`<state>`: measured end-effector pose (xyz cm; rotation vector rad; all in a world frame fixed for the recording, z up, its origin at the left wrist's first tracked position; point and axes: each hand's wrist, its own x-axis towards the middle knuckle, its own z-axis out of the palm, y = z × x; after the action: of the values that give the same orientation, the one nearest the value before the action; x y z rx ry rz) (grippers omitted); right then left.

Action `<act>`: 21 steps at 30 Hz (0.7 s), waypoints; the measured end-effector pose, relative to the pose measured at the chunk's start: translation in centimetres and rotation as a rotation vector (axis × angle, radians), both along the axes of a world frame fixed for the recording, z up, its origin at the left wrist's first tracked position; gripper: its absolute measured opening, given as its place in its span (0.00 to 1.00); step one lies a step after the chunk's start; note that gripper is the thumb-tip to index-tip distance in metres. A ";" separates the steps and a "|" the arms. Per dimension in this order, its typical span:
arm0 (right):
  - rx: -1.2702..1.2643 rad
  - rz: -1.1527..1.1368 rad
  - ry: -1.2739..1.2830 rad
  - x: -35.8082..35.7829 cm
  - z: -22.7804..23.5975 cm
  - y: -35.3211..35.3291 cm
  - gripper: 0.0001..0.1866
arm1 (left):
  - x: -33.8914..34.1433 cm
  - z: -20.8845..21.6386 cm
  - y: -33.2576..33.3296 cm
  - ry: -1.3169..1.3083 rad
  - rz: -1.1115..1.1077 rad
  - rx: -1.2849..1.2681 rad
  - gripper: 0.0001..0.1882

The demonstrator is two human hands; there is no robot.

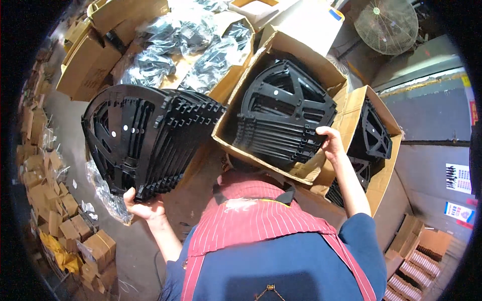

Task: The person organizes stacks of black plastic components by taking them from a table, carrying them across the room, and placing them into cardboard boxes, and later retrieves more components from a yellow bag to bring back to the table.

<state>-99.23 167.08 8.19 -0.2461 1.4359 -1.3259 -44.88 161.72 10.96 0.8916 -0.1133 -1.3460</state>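
My left hand [145,206] grips the lower edge of a thick stack of black plastic frames [150,135], curved and ribbed with triangular openings and small white dots. That stack is tilted, left of an open cardboard box [261,168]. Inside this box sits a second stack of similar black frames [286,113]. At its right edge my right hand [330,142] holds the frames, with the fingertips bent against them; part of its grip is hidden.
Another cardboard box [384,175] with black frames stands to the right. Behind are clear-plastic-wrapped parts [191,40] in a large carton. Many small cardboard boxes [98,248] are piled at the left. A fan [386,25] stands at the far right.
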 end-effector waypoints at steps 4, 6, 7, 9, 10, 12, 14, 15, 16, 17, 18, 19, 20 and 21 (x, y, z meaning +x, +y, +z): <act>0.174 0.019 -0.121 -0.6 -1.9 -2.3 0.08 | 1.2 -1.4 -3.3 0.050 -0.076 -0.016 0.31; 0.206 0.034 -0.137 -1.2 -4.0 -3.0 0.09 | 0.7 -1.4 -4.6 0.104 -0.143 -0.055 0.32; 0.228 0.062 -0.154 -1.2 -4.6 -3.1 0.09 | 0.8 -1.7 -5.3 0.106 -0.159 -0.048 0.32; 0.296 0.122 -0.079 -0.9 -5.9 -3.2 0.11 | 0.8 -2.4 -6.5 0.155 -0.196 -0.013 0.32; 0.316 0.142 -0.074 -1.2 -6.2 -3.4 0.09 | 0.9 -2.7 -7.1 0.154 -0.191 0.003 0.33; 0.370 0.188 -0.079 -1.8 -6.6 -4.0 0.07 | 0.4 -2.5 -8.1 0.137 -0.224 -0.008 0.33; 0.498 0.231 -0.086 -2.1 -6.7 -4.3 0.07 | -0.5 -2.0 -8.6 0.120 -0.253 -0.024 0.34; 0.588 0.251 -0.081 -2.1 -6.8 -4.4 0.07 | -1.0 -1.7 -9.0 0.131 -0.263 -0.011 0.34; 0.574 0.237 -0.298 -1.4 -7.5 -4.4 0.09 | -1.7 -1.3 -9.2 0.141 -0.272 0.001 0.34; 0.586 0.268 -0.234 -1.5 -7.4 -3.7 0.11 | -2.5 -0.7 -9.3 0.141 -0.281 -0.008 0.34; 0.652 0.317 -0.186 -0.9 -7.4 -4.1 0.14 | -3.4 -0.1 -9.1 0.178 -0.300 -0.043 0.34; 0.716 0.366 -0.138 -0.4 -7.3 -4.5 0.16 | -4.2 0.3 -8.8 0.214 -0.320 -0.080 0.34; 0.820 0.522 0.116 -0.9 -6.4 -4.3 0.21 | -4.8 0.5 -8.7 0.199 -0.314 -0.077 0.35; 0.758 0.689 0.378 -0.5 -6.2 -4.2 0.26 | -5.1 0.8 -8.4 0.162 -0.334 -0.078 0.34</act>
<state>-99.78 162.89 1.96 -0.4419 1.8348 -0.1409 -49.93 153.34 11.71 0.7144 -0.1940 -1.7079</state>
